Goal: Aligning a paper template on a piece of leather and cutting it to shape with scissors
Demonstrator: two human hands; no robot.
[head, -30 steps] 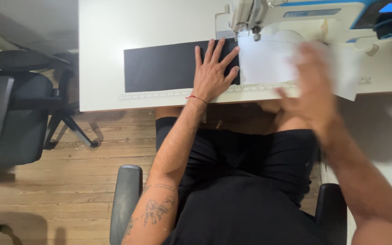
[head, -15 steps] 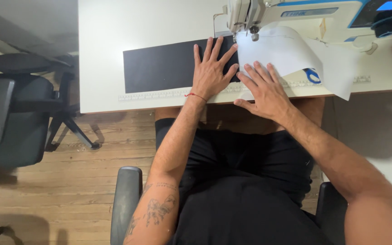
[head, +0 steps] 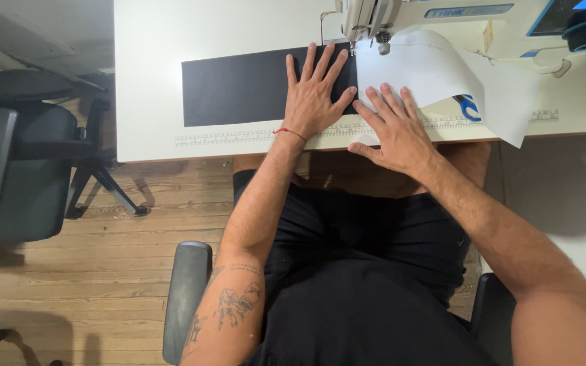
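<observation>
Seen from the head camera, a seated person presses the left hand (head: 315, 98), fingers spread wide and flat, on a long black rectangular fabric strip (head: 239, 91) lying on the white desk (head: 150, 81), while the right hand (head: 395, 129), also open and flat and gripping nothing, pins a curling white sheet of material (head: 435, 74) just beside the needle of the white industrial sewing machine (head: 442, 13). Good practice here would seem to be keeping both palms flat, edges lined up against the printed ruler strip (head: 225, 137) along the desk's front, and fingertips well clear of the needle.
</observation>
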